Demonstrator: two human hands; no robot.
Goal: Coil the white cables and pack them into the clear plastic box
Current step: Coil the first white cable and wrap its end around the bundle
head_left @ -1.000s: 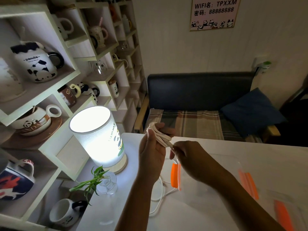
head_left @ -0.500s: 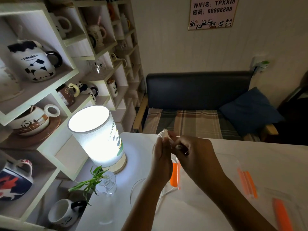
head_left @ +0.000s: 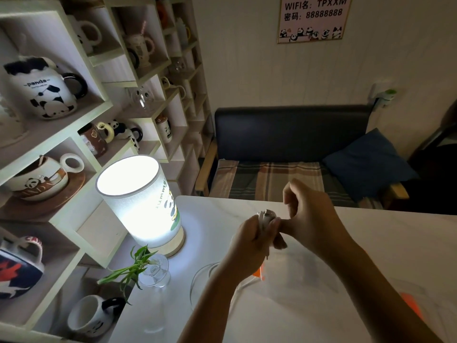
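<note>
Your forearms hide most of the clear box (head_left: 309, 288); only faint edges show. Your left hand (head_left: 249, 243) is closed around the bunched white cable (head_left: 265, 217) above the table (head_left: 383, 238), a loop trailing below. Your right hand (head_left: 309, 216) pinches it, metal plug poking out.

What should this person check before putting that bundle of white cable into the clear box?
1. Bundle held firmly: ok. The left hand grips the white cable bundle above the table.
2. Cable fully coiled: not ok. A loose loop of cable lies on the table below the hands.
3. End secured: cannot tell. The right hand is closed at the bundle, hiding it.
4. Clear plastic box within reach: ok, right under the hands.
5. Box open and has room: cannot tell, its outline is too faint.
6. Nearby glass vase clear of the loose loop: ok, apart.
</note>
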